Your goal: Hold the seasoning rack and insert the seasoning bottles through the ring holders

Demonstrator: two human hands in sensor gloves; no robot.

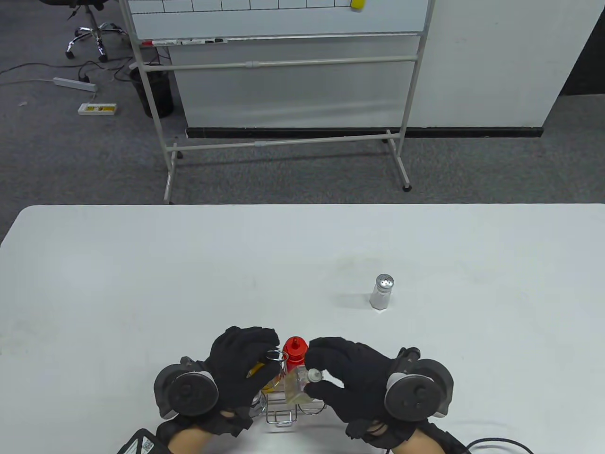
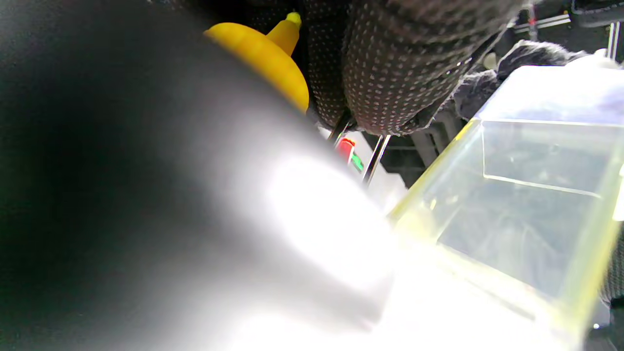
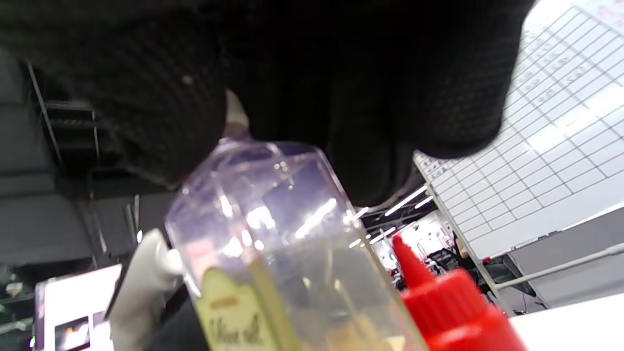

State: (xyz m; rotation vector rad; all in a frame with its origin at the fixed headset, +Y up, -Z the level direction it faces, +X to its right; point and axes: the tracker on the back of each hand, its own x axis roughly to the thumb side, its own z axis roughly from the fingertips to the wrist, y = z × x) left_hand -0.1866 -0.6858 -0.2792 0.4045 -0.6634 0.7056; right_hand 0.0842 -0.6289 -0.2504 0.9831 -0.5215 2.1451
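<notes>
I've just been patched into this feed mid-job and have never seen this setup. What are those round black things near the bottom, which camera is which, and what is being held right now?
There is no robot here: these are a person's two hands in black sensor gloves. The round black discs are trackers strapped to the back of each hand, not things being held.

The wide picture looks down at the white table. The other two come from cameras on each wrist, very close and partly blurred.

The left hand holds the wire seasoning rack at its ring handle. The right hand grips a clear oil bottle by its neck, tilted at the rack. A red squeeze bottle and a yellow squeeze bottle stand at the rack; whether they are fully seated I cannot tell. A salt shaker stands apart on the table.
</notes>
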